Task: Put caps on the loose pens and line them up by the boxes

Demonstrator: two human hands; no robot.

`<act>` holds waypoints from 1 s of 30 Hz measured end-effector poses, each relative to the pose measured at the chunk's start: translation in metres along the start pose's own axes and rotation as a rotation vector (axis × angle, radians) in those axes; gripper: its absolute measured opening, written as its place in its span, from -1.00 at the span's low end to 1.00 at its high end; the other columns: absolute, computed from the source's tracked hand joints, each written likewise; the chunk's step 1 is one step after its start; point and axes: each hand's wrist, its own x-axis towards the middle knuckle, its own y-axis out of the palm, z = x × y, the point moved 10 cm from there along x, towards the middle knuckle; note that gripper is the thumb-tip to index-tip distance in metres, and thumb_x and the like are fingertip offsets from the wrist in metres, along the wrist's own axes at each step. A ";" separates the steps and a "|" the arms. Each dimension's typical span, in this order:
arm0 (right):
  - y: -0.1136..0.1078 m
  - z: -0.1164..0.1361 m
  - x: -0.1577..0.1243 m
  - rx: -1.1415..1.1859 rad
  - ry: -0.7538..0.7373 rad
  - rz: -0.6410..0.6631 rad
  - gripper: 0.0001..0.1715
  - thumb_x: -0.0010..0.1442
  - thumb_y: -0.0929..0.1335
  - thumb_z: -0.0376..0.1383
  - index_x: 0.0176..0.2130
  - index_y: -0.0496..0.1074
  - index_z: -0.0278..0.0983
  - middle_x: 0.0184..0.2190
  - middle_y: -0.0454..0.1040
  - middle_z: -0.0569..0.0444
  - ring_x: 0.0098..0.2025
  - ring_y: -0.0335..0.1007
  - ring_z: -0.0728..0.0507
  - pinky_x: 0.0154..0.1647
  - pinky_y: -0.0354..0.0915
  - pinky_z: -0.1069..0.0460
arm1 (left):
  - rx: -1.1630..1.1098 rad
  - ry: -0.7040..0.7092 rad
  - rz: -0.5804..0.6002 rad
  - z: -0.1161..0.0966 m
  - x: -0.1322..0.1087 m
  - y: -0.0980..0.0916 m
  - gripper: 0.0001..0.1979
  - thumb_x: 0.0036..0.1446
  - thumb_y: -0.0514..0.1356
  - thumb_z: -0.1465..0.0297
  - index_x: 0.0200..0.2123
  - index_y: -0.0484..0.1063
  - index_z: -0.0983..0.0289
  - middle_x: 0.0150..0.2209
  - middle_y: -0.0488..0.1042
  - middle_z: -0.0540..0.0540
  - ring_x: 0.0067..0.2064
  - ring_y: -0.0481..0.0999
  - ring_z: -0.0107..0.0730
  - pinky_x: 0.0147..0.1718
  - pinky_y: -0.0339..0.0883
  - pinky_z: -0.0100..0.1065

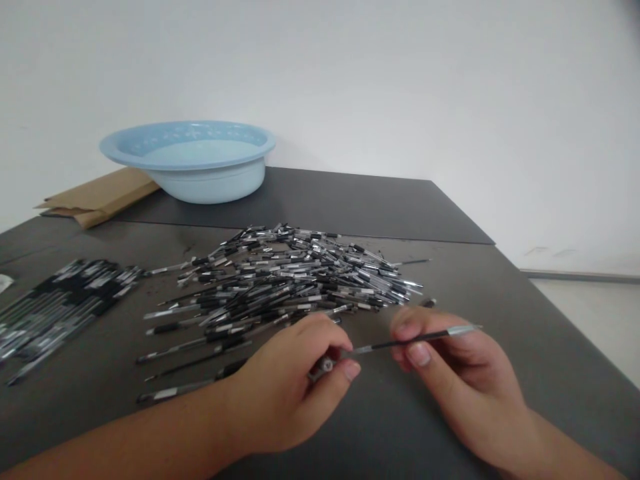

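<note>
Refill [434, 335] pinched in right grip [467, 383] (fully closed).

Stretched the left forearm [165, 423], bare, inward from the lower left. Bent the left hand [285, 387] around in a closed grip, back upward, fingers curled and thumb pointing right. Angled the right wrist [533, 427] in from the lower right. Turned the right hand [465, 380] leftward, thumb and forefinger pinched. Held both hands near each other, apart.
</note>
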 end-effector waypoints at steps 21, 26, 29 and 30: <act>0.009 0.033 -0.001 0.046 -0.210 0.116 -0.76 0.48 0.31 -0.42 0.04 0.53 -0.21 -0.27 0.55 0.04 -0.24 0.54 -0.12 -0.23 0.49 -0.05 | 0.006 -0.137 0.115 0.014 -0.001 0.015 -0.70 0.25 0.20 0.52 0.03 0.41 0.17 -0.17 0.51 0.01 -0.18 0.51 -0.38 -0.21 0.35 -0.34; 0.005 0.029 -0.003 0.068 -0.199 0.100 -0.74 0.48 0.30 -0.44 0.06 0.50 -0.21 -0.24 0.53 0.05 -0.22 0.53 -0.10 -0.20 0.48 -0.04 | 0.030 -0.140 0.112 0.015 -0.001 0.015 -0.65 0.25 0.20 0.52 0.08 0.40 0.15 -0.16 0.51 0.01 -0.19 0.52 -0.38 -0.22 0.37 -0.34; 0.005 0.028 -0.004 0.067 -0.203 0.099 -0.72 0.46 0.30 -0.46 0.06 0.50 -0.22 -0.23 0.53 0.05 -0.20 0.52 -0.10 -0.20 0.47 -0.04 | 0.038 -0.133 0.104 0.016 -0.002 0.016 -0.59 0.24 0.20 0.53 0.13 0.37 0.14 -0.14 0.52 0.01 -0.18 0.54 -0.39 -0.17 0.40 -0.34; 0.005 0.028 -0.004 0.066 -0.207 0.101 -0.71 0.45 0.30 -0.47 0.06 0.50 -0.22 -0.23 0.53 0.05 -0.20 0.52 -0.10 -0.20 0.47 -0.04 | 0.043 -0.136 0.105 0.017 -0.002 0.017 -0.57 0.24 0.20 0.53 0.15 0.37 0.14 -0.14 0.52 0.01 -0.17 0.54 -0.38 -0.16 0.41 -0.34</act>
